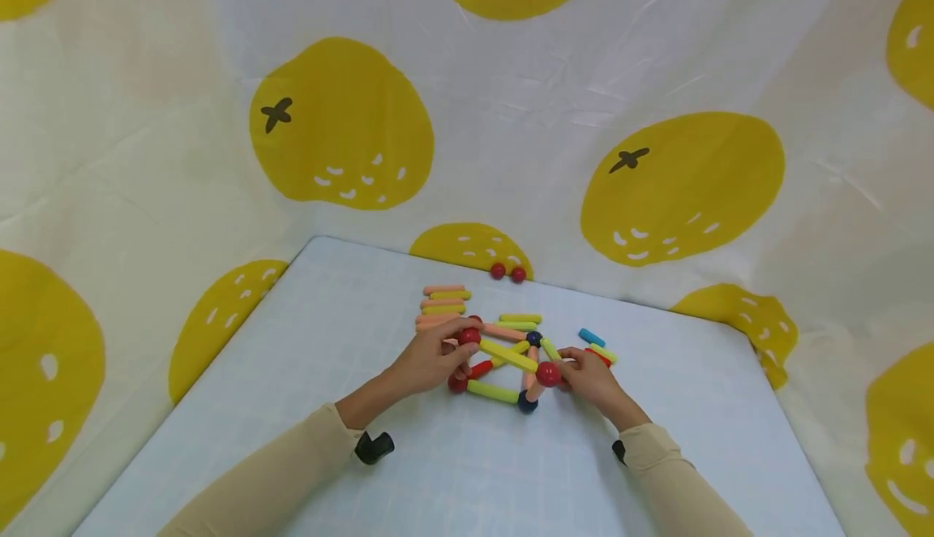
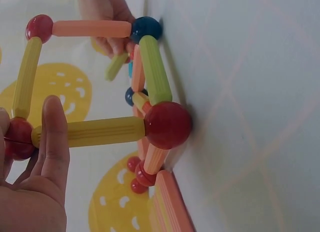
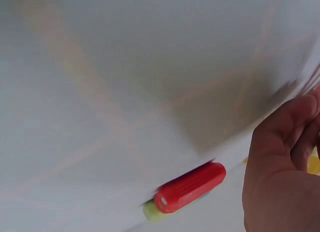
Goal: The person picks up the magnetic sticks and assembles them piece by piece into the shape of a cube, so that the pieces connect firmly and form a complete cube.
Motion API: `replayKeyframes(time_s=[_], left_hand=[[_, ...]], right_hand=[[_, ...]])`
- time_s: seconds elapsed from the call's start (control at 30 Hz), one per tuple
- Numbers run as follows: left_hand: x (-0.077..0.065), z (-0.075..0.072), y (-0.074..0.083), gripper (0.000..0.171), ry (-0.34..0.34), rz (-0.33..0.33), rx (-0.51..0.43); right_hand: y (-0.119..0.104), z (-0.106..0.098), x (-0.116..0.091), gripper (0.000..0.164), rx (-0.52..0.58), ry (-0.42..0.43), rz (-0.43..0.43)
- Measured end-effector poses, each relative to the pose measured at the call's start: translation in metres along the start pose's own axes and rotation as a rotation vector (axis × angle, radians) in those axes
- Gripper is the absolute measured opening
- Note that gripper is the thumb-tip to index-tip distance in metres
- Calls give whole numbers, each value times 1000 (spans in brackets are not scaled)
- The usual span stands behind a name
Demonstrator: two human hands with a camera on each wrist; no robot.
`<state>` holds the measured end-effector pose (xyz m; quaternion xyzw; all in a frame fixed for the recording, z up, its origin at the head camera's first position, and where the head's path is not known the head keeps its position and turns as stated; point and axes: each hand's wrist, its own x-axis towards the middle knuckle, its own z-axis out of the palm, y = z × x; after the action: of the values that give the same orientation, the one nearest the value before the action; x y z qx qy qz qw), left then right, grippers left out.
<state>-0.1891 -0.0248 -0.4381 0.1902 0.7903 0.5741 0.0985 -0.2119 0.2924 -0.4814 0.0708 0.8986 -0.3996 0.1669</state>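
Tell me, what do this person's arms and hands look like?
The left sleeve and right sleeve are plain beige. A rounded black attachment shows beneath the left one, a black piece beside the other. The left hand and right hand are gloveless.

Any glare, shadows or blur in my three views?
Head: small glint on the red ball nearest the right hand; left wrist: soft shadow on the tabletop beside the lime stick; right wrist: broad shadow by that hand, red stick slightly blurred.
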Motion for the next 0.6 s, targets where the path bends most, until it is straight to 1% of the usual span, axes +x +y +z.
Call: replayKeyframes(time_s=[0.13,0.2,0.33,0.43,0.53,0.6], left_hand=[[1,-3,2,38,-6,-12,6],[2,-5,3,38,-12,-28,12],[3,-7,4,39,-33,-33,16],[4,-8,4,40,-51,-36,25],[4,-8,4,39,-60,-38,21],[4,-8,4,39,-62,-39,19]], right_hand=[[10,-7,-19,40,-20,-29,7],[15,-8,-30,37,2,-71,11],[25,-10,-53,34,28,-200,-3],[28,-13,-68,35,40,-317,-22],[23,-12,-81,33,54,-419,-43],[15,-6,-88,31,87,-476,-54]])
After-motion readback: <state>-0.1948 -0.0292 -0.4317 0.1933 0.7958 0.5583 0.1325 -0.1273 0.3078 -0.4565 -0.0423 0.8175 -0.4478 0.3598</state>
